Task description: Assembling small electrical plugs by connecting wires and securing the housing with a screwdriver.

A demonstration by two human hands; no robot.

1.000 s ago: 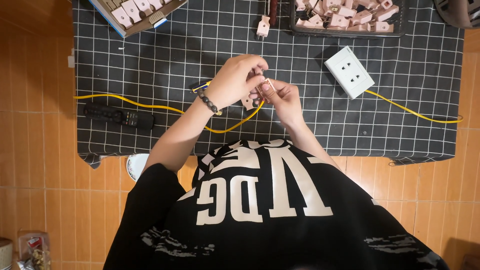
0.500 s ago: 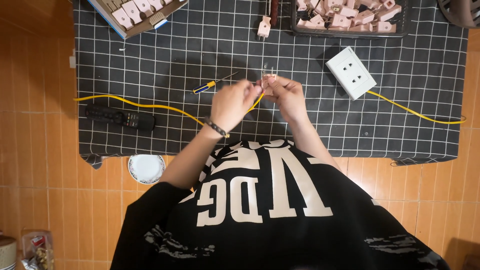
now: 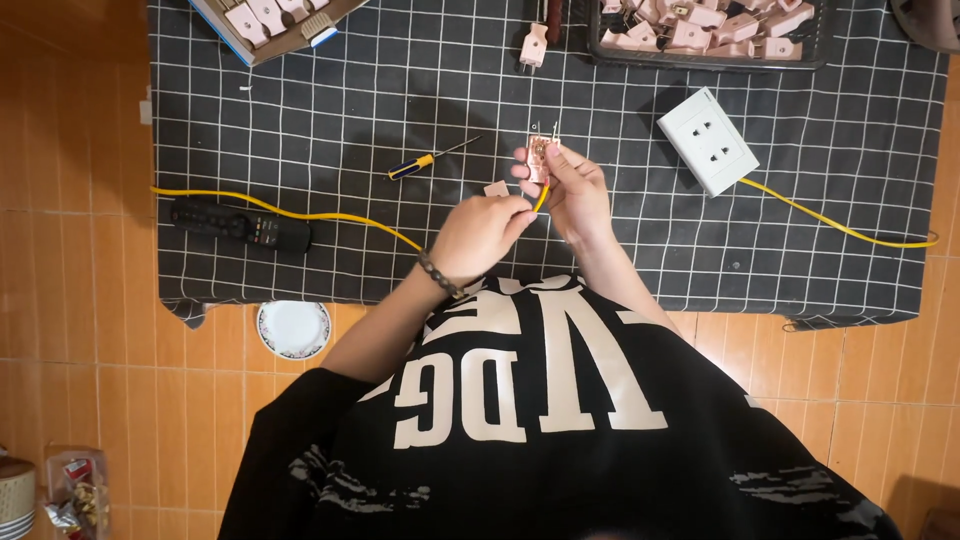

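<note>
Both hands meet above the checked worktop point(image 3: 300, 120): the right hand point(image 3: 575, 190) grips a pink plug half point(image 3: 540, 158), the left hand point(image 3: 480, 232) pinches the yellow cable point(image 3: 300, 214) beside it.

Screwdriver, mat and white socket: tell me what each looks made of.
Screwdriver: thin grey shaft, probably metal; yellow and blue handle, likely plastic. Mat: black with a white grid, probably cloth, since its front edge hangs limp and wrinkled. White socket: smooth, even white box, likely moulded plastic.
</note>
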